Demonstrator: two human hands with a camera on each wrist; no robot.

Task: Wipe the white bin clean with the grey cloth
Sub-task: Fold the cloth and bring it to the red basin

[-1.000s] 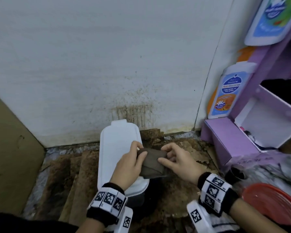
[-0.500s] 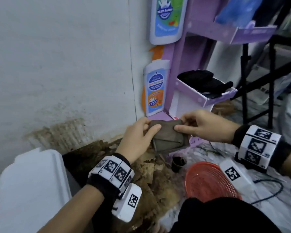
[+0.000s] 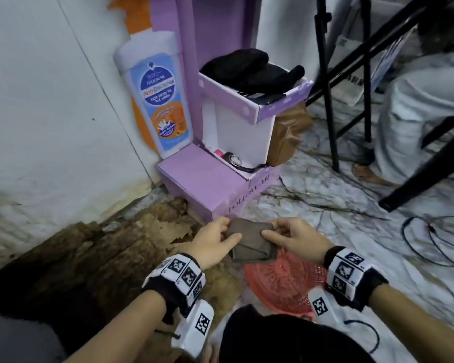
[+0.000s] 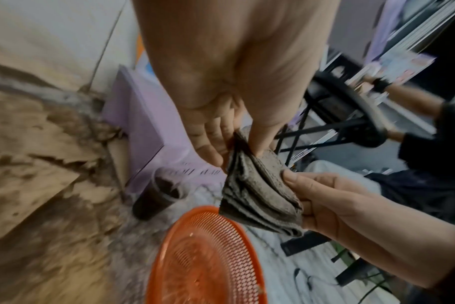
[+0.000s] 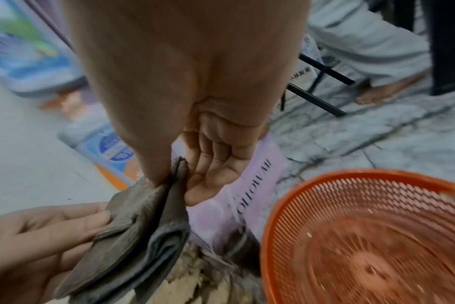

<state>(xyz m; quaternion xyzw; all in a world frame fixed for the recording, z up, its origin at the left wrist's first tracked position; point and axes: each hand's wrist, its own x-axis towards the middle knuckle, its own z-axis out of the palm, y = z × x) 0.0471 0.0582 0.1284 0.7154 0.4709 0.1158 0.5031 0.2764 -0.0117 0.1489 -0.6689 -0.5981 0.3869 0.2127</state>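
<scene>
A folded grey cloth [image 3: 252, 242] hangs in the air between both hands, just above the far rim of an orange mesh basket [image 3: 286, 284]. My left hand [image 3: 215, 241] pinches its left edge between thumb and fingers. My right hand [image 3: 291, 235] pinches its right edge the same way. The left wrist view shows the cloth [image 4: 257, 197] folded in several layers, with the left hand [image 4: 237, 144] at its top corner and the right hand [image 4: 322, 197] at its side. In the right wrist view the cloth [image 5: 143, 226] hangs below the right hand [image 5: 179, 170]. The white bin is out of view.
A purple cardboard display stand [image 3: 207, 184] with a big bottle cutout [image 3: 157, 98] stands against the white wall ahead. Torn brown cardboard [image 3: 95, 247] covers the floor at left. A small dark cup [image 4: 159, 195] stands by the stand. Black stand legs [image 3: 357, 106], cables and another person's foot are at right.
The view has swung right, away from the white bin, which has left the frame. Both hands have carried the folded cloth to the right, over the orange basket.
</scene>
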